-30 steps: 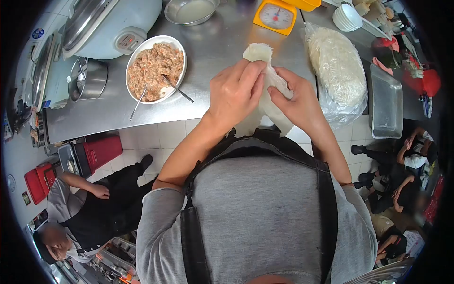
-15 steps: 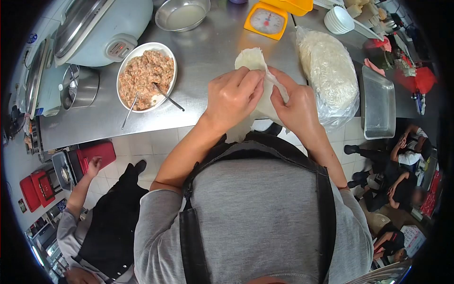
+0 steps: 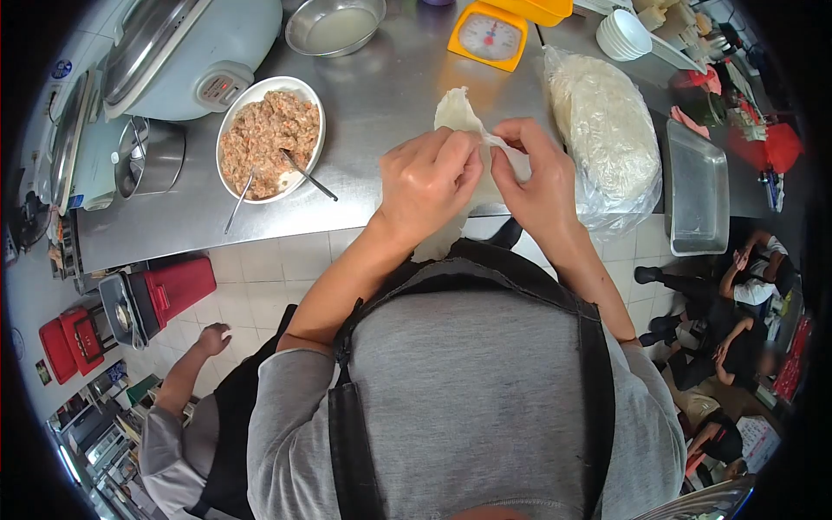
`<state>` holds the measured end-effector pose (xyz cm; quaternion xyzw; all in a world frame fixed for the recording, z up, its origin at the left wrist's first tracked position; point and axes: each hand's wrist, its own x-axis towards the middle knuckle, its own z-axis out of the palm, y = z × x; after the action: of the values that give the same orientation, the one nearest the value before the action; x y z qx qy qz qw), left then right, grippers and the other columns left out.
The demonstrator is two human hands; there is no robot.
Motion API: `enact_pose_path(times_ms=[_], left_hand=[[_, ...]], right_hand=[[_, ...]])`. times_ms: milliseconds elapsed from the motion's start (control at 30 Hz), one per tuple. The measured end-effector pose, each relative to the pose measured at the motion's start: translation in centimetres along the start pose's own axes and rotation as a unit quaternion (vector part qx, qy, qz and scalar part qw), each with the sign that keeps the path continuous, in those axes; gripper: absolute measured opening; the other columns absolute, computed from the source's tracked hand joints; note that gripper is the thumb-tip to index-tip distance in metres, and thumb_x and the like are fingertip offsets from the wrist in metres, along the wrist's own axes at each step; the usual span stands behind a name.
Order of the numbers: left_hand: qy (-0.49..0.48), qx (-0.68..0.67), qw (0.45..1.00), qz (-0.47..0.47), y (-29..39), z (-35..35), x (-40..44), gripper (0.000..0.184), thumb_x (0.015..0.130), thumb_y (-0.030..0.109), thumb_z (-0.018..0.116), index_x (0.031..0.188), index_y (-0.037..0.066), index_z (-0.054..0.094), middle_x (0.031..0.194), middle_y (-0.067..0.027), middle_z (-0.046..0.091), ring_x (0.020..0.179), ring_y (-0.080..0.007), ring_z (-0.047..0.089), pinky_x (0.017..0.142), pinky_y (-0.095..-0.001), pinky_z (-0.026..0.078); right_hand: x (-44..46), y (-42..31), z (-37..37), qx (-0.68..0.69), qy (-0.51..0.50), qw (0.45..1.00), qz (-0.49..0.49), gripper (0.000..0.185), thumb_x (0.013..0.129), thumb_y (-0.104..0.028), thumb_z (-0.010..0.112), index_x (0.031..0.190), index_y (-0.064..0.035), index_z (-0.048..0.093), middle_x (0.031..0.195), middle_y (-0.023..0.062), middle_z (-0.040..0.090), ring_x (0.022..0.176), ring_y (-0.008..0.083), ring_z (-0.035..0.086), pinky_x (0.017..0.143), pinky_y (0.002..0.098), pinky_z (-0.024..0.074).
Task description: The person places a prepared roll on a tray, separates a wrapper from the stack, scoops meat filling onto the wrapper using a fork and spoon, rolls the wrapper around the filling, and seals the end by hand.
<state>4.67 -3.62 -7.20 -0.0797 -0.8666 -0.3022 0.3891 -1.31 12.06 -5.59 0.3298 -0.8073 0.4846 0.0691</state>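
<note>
Near the table's front edge, both my hands hold a thin, pale dough wrapper [image 3: 457, 110]. My left hand [image 3: 432, 178] has its fingers curled over the wrapper, pinching it near the middle. Opposite it, my right hand [image 3: 539, 169] pinches a bunched fold between thumb and fingers. One flap of the wrapper stands up beyond my hands, and more pale sheet hangs below, partly hidden by them. Just right of my right hand lies a clear plastic bag [image 3: 607, 139] with a pale mass inside. To the left, a white bowl [image 3: 321, 130] holds minced filling and two spoons.
A yellow dial scale [image 3: 488, 36], a metal bowl [image 3: 334, 26] with cloudy liquid and a large cooker [image 3: 186, 61] stand along the back. A metal tray [image 3: 698, 191] and stacked white bowls [image 3: 624, 35] are at right. A co-worker [image 3: 195, 433] is at my left; other people sit at right.
My right hand has shifted slightly up and its fingers have re-gripped the wrapper, whose upright flap looks narrower. The co-worker at left has moved closer, with the hand lower.
</note>
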Motion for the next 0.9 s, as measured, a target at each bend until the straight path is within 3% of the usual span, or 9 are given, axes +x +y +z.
enact_pose_path(times_ms=[200, 300, 400, 533, 633, 733, 900], left_hand=[[0.01, -0.004, 1.0, -0.006, -0.3, -0.2, -0.2, 0.023, 0.075, -0.005, 0.076, 0.09, 0.005, 0.063, 0.071, -0.008, 0.066, 0.056, -0.0232, 0.064, 0.051, -0.0337, 0.049], [0.013, -0.003, 1.0, -0.022, -0.9, -0.3, -0.8, 0.021, 0.076, -0.005, 0.075, 0.091, 0.004, 0.063, 0.073, -0.0081, 0.068, 0.058, -0.0213, 0.066, 0.052, -0.0321, 0.051], [0.006, -0.003, 1.0, -0.022, -1.0, -0.4, -1.0, 0.021, 0.077, -0.005, 0.075, 0.091, 0.004, 0.063, 0.074, -0.0084, 0.069, 0.058, -0.0206, 0.067, 0.052, -0.0315, 0.051], [0.001, -0.04, 0.999, -0.02, -0.5, -0.3, -1.0, 0.021, 0.076, 0.0, 0.074, 0.086, 0.008, 0.057, 0.07, -0.0069, 0.062, 0.056, -0.0258, 0.062, 0.051, -0.037, 0.049], [-0.016, -0.04, 0.999, -0.01, -0.5, -0.8, -1.0, 0.02, 0.079, -0.006, 0.075, 0.092, 0.003, 0.064, 0.078, -0.0091, 0.07, 0.061, -0.0199, 0.068, 0.053, -0.0308, 0.052], [-0.005, -0.061, 0.997, -0.036, -1.2, -0.9, -1.4, 0.019, 0.081, -0.005, 0.075, 0.095, 0.003, 0.065, 0.08, -0.0084, 0.072, 0.062, -0.0165, 0.068, 0.054, -0.0297, 0.053], [-0.023, -0.165, 0.967, -0.191, -0.9, -1.2, -1.9, 0.014, 0.087, 0.001, 0.076, 0.097, 0.002, 0.065, 0.086, -0.0051, 0.073, 0.072, -0.0129, 0.068, 0.065, -0.0271, 0.054]], right_hand=[[-0.5, -0.7, 0.3, -0.027, -0.024, 0.999, 0.017, 0.027, 0.084, 0.001, 0.07, 0.11, -0.0054, 0.067, 0.097, 0.0142, 0.071, 0.085, 0.0322, 0.071, 0.069, 0.0407, 0.0559], [-0.4, 0.3, 0.6, -0.073, 0.012, 0.997, -0.022, 0.027, 0.083, -0.002, 0.073, 0.11, -0.0069, 0.068, 0.095, 0.0131, 0.071, 0.084, 0.0317, 0.07, 0.07, 0.0404, 0.0558], [0.0, -0.4, 0.2, -0.112, -0.015, 0.994, -0.011, 0.03, 0.082, -0.003, 0.073, 0.111, -0.0083, 0.07, 0.093, 0.0127, 0.071, 0.086, 0.0323, 0.069, 0.072, 0.0401, 0.0559], [0.4, -0.9, 0.6, -0.045, -0.005, 0.999, -0.029, 0.033, 0.081, -0.002, 0.072, 0.113, -0.009, 0.071, 0.094, 0.013, 0.071, 0.087, 0.032, 0.069, 0.073, 0.04, 0.056], [0.0, -0.3, 0.9, -0.048, -0.023, 0.999, 0.007, 0.033, 0.081, -0.002, 0.071, 0.113, -0.0078, 0.07, 0.095, 0.0135, 0.071, 0.084, 0.0323, 0.07, 0.072, 0.0402, 0.0564], [-0.2, -0.1, 1.1, -0.033, -0.035, 0.998, 0.031, 0.032, 0.081, -0.002, 0.07, 0.112, -0.0062, 0.07, 0.098, 0.0144, 0.072, 0.083, 0.0329, 0.071, 0.071, 0.0404, 0.0567], [-0.3, -0.3, 1.1, -0.028, -0.04, 0.997, 0.063, 0.029, 0.084, -0.004, 0.068, 0.113, -0.004, 0.07, 0.102, 0.0169, 0.073, 0.083, 0.0344, 0.073, 0.069, 0.0397, 0.0567]])
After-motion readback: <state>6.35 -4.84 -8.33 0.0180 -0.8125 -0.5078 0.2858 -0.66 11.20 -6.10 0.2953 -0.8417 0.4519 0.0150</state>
